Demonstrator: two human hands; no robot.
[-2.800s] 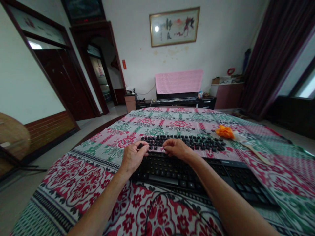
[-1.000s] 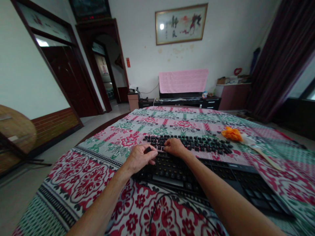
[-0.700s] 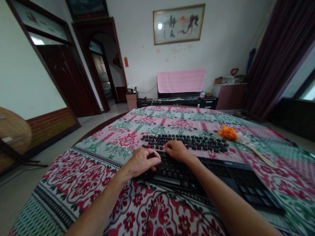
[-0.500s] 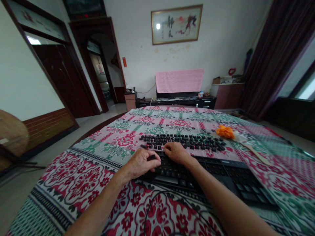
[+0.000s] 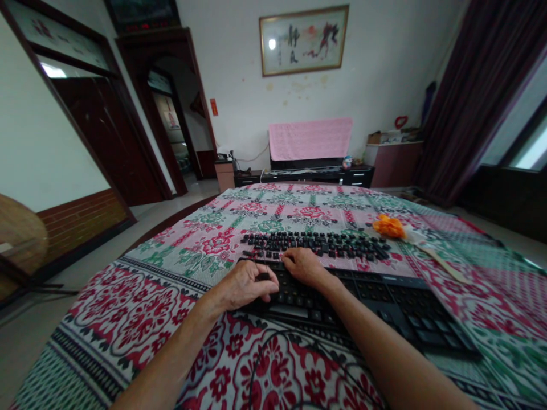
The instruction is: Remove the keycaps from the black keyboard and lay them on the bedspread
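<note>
- Left hand [image 5: 245,285]: thumb and fingers pinched on a small dark piece [image 5: 262,277]; mostly covered by the fingers, can't make out what it is. Hand sits over the keyboard's left end.
- Right hand [image 5: 306,267]: fingers curled, tips pointing down at the keyboard's far edge, left of its middle. Tips hidden from here, can't tell if it's gripping anything.
- Hands near each other, small gap between them; both forearms reach in from the near side.
- Keyboard [image 5: 387,293]: black, flat on the cloth, under and between the hands, running off to the right past the right forearm. Many spots have no cap, small brownish dots showing. Caps seated along the near rows at left and on part of the right end.
- Loose keycaps [image 5: 354,246]: black, spread in a rough band just beyond the keyboard, several rows deep, none stacked that I can see.
- Brush [image 5: 390,226]: orange head, pale handle, lying right of the caps, handle angled toward the near right.
- Cable [image 5: 252,370]: thin, black, looped on the cloth nearside of the keyboard.
- Cloth [image 5: 149,319]: red, green and white pattern, over the surface [image 5: 175,218]; dark rim shows at left.
- Behind: pink towel [image 5: 310,139] draped over a screen on a low black cabinet [image 5: 361,176], framed picture [image 5: 303,42] on the wall above.
</note>
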